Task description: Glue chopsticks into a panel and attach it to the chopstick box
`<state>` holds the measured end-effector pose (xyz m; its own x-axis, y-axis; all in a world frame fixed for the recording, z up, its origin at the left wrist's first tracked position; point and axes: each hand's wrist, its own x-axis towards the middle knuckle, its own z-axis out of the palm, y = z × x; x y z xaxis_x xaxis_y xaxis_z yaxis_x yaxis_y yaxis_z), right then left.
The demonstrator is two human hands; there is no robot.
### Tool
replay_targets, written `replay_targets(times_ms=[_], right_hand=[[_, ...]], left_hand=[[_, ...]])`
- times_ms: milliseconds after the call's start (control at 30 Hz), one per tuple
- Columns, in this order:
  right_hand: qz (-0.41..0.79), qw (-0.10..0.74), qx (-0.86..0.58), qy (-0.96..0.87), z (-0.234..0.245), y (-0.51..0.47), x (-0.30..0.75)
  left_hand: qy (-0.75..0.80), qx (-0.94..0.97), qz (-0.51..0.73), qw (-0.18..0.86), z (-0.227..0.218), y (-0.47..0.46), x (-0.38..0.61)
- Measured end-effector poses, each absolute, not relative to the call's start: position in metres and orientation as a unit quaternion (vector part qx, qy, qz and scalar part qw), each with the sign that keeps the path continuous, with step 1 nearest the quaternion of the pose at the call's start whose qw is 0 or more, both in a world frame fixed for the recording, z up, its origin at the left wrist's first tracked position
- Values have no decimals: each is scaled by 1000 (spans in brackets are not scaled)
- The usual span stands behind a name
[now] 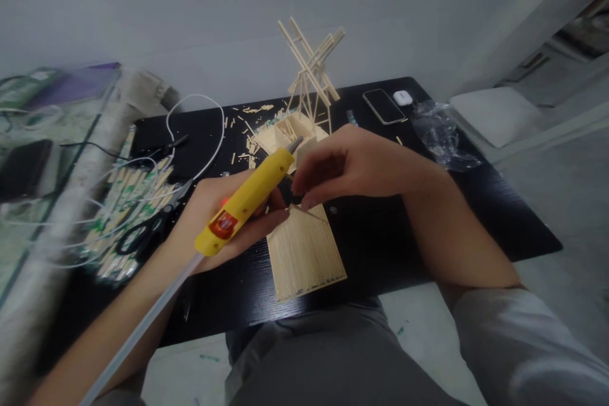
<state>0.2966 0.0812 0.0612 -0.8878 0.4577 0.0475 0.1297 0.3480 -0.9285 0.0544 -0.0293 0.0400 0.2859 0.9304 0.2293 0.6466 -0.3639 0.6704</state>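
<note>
A yellow hot glue gun [259,187] lies across my left hand [223,209], which is closed around it. Its metal nozzle points away toward the back, and a long whitish glue stick [147,323] sticks out of its rear. My right hand [352,162] is bent over with thumb and fingers pinched around a thin wooden stick [314,214]. The left fingertips are close to this stick's near end; whether they touch it is unclear. Below both hands lies a flat panel of wooden sticks set side by side [307,257].
Behind my hands stands a windmill-like wooden model [309,76] with stick offcuts around it. Left are bundled sticks [128,203], black scissors [152,228] and a looping white cable [222,133]. A phone [383,106], white earbud case [402,98] and clear plastic bag [440,136] lie right.
</note>
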Motion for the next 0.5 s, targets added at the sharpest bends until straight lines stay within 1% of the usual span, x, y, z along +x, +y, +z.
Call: replay_targets(times_ms=[67, 267, 500], right_hand=[[539, 179, -200, -798, 62, 84, 299], [539, 291, -261, -746, 62, 88, 301], [504, 371, -266, -733, 66, 83, 302]], left_hand=[[500, 778, 299, 236, 40, -29, 53], [523, 758, 303, 245, 43, -29, 53], [575, 745, 287, 180, 48, -31, 36]])
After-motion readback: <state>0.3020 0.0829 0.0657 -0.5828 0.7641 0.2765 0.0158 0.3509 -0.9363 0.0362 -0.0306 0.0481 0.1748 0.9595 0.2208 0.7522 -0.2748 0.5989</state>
